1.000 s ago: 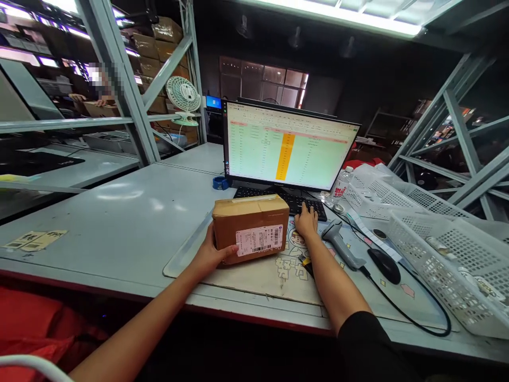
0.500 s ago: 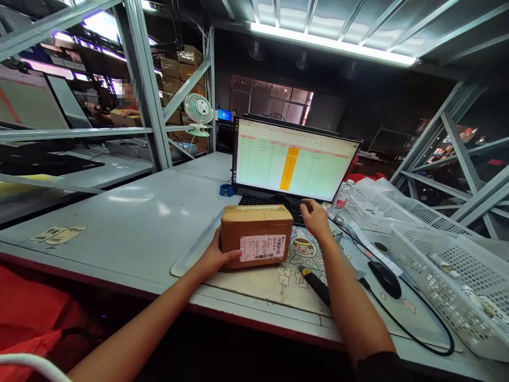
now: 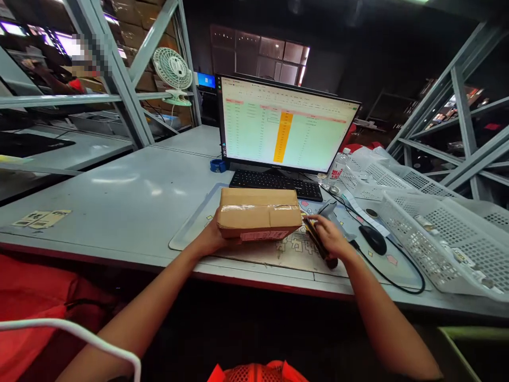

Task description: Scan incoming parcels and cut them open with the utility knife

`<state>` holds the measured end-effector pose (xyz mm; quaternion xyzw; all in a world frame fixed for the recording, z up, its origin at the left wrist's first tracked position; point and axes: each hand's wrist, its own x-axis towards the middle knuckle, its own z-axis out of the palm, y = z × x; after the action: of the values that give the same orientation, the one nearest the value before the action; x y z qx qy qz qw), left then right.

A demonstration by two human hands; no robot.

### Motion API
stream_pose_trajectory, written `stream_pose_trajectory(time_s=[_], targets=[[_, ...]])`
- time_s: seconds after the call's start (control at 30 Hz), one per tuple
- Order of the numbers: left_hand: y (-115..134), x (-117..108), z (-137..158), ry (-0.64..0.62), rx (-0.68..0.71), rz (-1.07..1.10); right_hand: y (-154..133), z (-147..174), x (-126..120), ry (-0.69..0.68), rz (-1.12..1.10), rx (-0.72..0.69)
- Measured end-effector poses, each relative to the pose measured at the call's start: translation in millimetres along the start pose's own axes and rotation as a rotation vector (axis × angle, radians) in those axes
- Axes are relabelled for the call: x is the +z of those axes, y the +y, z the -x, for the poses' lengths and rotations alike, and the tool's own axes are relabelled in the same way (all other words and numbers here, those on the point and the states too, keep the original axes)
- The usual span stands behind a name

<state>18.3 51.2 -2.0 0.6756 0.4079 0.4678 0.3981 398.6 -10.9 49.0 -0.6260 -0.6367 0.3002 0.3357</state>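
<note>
A taped brown cardboard box [image 3: 259,212] is tilted on the patterned desk mat [image 3: 260,255], its top towards me and a label partly visible on the front face. My left hand [image 3: 209,239] grips its left end; some fingers are hidden behind and under the box. To the right of the box, my right hand [image 3: 332,237] has its fingers closed around a black-and-yellow utility knife [image 3: 313,236], which lies at a slant by the mat's surface. Whether the knife is lifted off the mat, I cannot tell.
Behind the box stand a black keyboard [image 3: 274,181] and a monitor [image 3: 246,138] showing a spreadsheet. A mouse [image 3: 373,240], a grey device [image 3: 341,223] with a black cable and white perforated baskets [image 3: 433,249] are on the right. A blue tape roll [image 3: 217,166] sits left of the keyboard.
My right hand has come from the keyboard down towards me and closed on the utility knife. The box has tipped so more of its taped top shows. The view has tilted down.
</note>
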Motion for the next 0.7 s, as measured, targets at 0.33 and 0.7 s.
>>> stream_pose_trajectory(time_s=[0.33,0.7], targets=[[-7.5,-1.6,5.2,-0.055,-0.071,-0.085,-62.1,-30.5,-17.9,-0.107,-0.260,-0.086],[0.4,-2.7,5.1,-0.054,-0.046,-0.048,-80.2,1.9,-12.6,-0.145,-0.277,-0.096]])
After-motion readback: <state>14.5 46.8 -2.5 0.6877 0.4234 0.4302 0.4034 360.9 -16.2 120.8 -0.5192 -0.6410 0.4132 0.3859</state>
